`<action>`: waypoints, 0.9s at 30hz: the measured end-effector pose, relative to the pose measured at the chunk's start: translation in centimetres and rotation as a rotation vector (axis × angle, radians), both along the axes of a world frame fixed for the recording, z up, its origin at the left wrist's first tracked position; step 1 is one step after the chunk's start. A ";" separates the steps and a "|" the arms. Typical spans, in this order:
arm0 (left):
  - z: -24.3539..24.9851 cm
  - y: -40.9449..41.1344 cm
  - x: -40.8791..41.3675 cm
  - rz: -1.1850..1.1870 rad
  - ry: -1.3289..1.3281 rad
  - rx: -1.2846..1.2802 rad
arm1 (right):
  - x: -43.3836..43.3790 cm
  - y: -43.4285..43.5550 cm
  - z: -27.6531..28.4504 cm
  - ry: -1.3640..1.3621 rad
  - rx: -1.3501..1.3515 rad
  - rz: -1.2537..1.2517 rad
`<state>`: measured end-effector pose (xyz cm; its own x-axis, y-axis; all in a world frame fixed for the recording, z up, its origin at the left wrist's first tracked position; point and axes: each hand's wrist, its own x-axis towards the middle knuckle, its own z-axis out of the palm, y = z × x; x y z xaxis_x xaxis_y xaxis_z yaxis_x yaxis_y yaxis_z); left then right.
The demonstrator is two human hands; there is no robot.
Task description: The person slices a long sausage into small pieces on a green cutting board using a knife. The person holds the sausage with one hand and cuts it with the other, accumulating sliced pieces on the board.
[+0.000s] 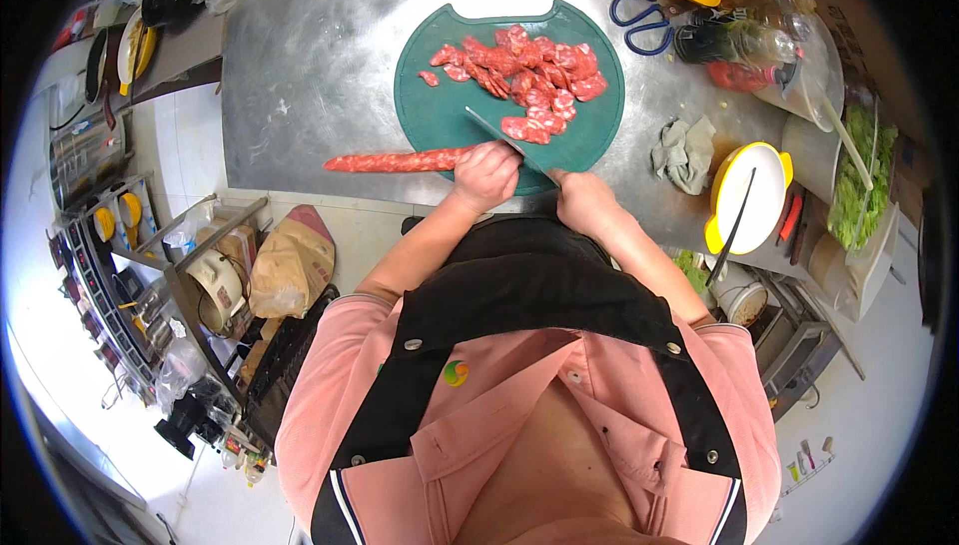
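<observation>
A long red cured sausage (pixel 397 161) reaches from the steel tabletop onto a green cutting board (pixel 427 122). My left hand (pixel 487 174) grips the sausage near its right end, fingers curled over it. The handle of a knife (pixel 502 131) is in my right hand (pixel 588 200), and the blade stands beside my left knuckles. Whether the edge touches the sausage is hidden by my fingers. Beyond the blade, a heap of slanted sausage slices (pixel 532 65) with white fat flecks covers the upper part of the board.
Blue-handled scissors (pixel 643 23) lie right of the board, below a yellow-and-red lidded container. A crumpled grey cloth (pixel 683 154) and a white-and-yellow dish (pixel 749 200) with dark chopsticks (pixel 733 229) sit nearer. Bottles (pixel 738 43) and bagged green leaves (pixel 865 178) line the right side.
</observation>
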<state>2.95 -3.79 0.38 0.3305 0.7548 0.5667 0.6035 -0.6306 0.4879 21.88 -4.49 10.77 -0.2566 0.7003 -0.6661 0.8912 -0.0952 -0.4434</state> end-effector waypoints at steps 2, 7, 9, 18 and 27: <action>0.1 0.0 -0.1 -0.003 0.025 -0.014 | -0.9 1.1 -1.0 -0.002 -0.038 -0.009; 0.0 -0.2 -0.1 -0.019 0.033 -0.026 | -2.9 3.1 -2.8 -0.018 -0.033 0.065; -0.1 -0.3 -0.2 -0.033 0.028 -0.029 | -3.5 2.9 -3.5 -0.013 0.008 0.037; 0.0 -0.2 -0.3 -0.013 -0.014 0.001 | 0.4 -0.4 -1.7 0.099 0.188 -0.026; -0.2 -0.3 -0.5 -0.013 0.015 -0.003 | 1.5 -1.4 1.7 -0.020 0.004 0.049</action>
